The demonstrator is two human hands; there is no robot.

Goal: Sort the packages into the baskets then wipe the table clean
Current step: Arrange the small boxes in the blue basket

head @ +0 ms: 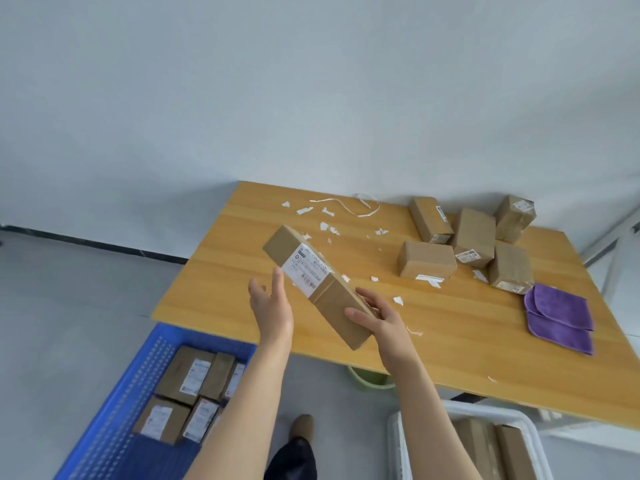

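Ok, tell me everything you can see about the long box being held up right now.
The long box is a slim brown cardboard carton with a white printed label on its upper face and a seam across the middle. It is tilted diagonally above the table's near-left part. The right hand grips its near end; the left hand, fingers straight, touches its left edge.

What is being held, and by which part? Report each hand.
The right hand grips the long cardboard box by its near end, thumb on top. The left hand, fingers straight, touches its side beside the label.
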